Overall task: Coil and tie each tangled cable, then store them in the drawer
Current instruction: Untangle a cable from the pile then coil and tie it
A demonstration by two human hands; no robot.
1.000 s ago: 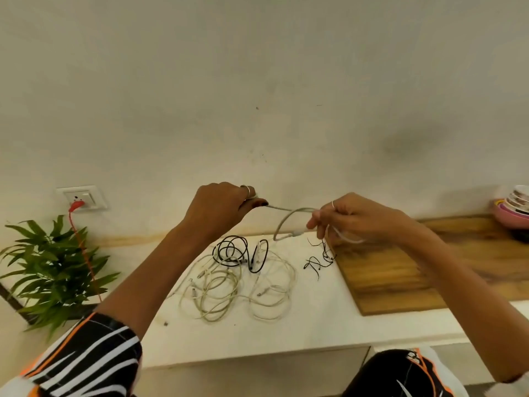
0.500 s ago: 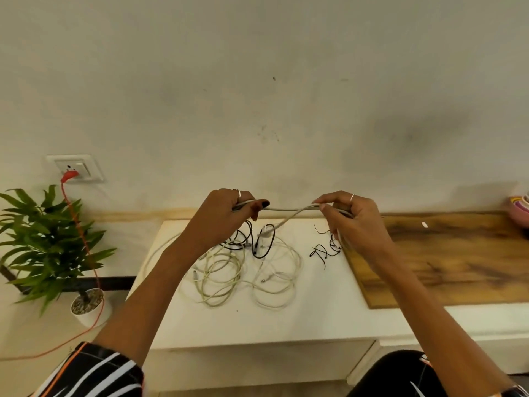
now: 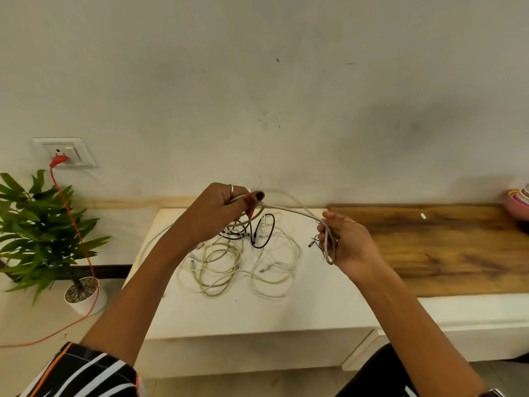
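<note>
The left hand (image 3: 226, 209) is pinching a grey cable (image 3: 289, 209) above the tabletop (image 3: 257, 316), and the right hand (image 3: 347, 243) is curling round its hanging loop. The cable is looking light, limp and springy, so gripping at the crossing of the loops seems best. Behind lies the tangle (image 3: 237, 262). No writing is showing anywhere.
</note>
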